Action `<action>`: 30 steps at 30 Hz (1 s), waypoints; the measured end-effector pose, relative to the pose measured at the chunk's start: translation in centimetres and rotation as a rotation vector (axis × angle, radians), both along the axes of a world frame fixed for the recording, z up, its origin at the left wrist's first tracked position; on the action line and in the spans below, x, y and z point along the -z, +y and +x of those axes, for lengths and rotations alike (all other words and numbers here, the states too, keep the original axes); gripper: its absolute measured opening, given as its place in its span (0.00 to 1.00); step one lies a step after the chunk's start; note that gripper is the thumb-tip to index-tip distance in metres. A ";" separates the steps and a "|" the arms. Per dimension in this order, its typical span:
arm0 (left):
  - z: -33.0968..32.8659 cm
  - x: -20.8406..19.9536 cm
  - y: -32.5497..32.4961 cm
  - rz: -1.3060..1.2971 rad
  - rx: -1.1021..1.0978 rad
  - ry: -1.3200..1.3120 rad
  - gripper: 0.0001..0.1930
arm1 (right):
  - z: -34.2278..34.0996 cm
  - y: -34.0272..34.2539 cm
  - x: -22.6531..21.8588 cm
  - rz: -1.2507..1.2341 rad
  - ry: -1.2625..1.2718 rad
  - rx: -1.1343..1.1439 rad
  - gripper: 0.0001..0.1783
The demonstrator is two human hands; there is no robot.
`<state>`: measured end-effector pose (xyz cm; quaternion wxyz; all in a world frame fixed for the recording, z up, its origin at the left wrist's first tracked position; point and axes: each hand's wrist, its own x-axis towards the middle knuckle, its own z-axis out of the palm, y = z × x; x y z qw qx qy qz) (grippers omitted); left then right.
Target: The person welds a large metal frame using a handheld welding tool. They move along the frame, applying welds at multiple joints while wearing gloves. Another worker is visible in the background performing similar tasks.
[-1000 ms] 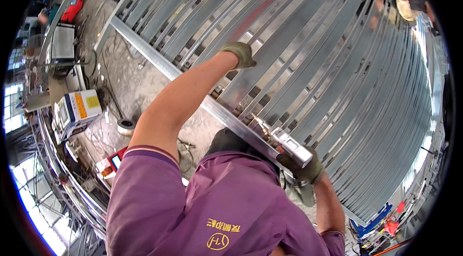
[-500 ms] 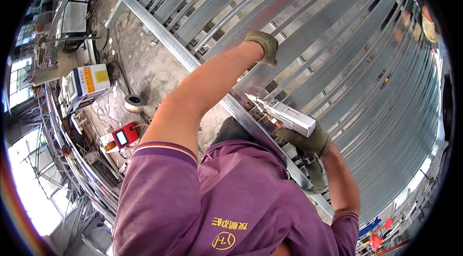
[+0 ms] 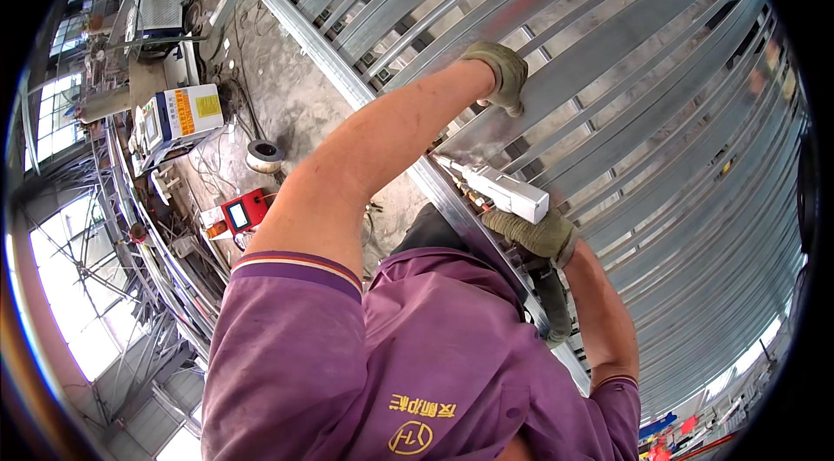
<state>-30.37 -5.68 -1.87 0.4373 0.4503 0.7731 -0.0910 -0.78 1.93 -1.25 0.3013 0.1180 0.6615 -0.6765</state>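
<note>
Concrete workshop floor [image 3: 295, 105] lies under long galvanised steel strips [image 3: 625, 113], many unjoined. Gloved left hand [image 3: 497, 72] presses one strip flat, fingers spread. Gloved right hand [image 3: 534, 233] grips a silver handheld welding torch [image 3: 502, 189], fingers closed, its tip at a joint; progress looks partial.

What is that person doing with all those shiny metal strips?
A person in a purple shirt is leaning over a big rack of long metal strips. The gloved left hand presses down on one strip. The gloved right hand holds a silver handheld tool, probably a welding gun, with its pointed tip right at the metal frame rail. Machines sit on the concrete floor off to the left.
</note>
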 end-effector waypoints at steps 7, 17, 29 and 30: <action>-0.1 -1.1 0.2 -0.036 -0.030 -0.036 0.23 | -2.1 -0.1 -1.8 -0.058 -0.096 -0.095 0.31; -0.3 -0.5 0.4 -0.039 0.002 -0.038 0.25 | -2.2 -0.4 -1.5 -0.017 -0.103 -0.142 0.32; -0.4 -1.1 0.5 -0.070 -0.087 -0.103 0.28 | -2.7 -0.5 -2.8 0.088 -0.173 -0.194 0.34; -0.4 -1.2 0.5 -0.075 -0.088 -0.110 0.27 | -2.6 -0.5 -2.8 0.088 -0.171 -0.193 0.34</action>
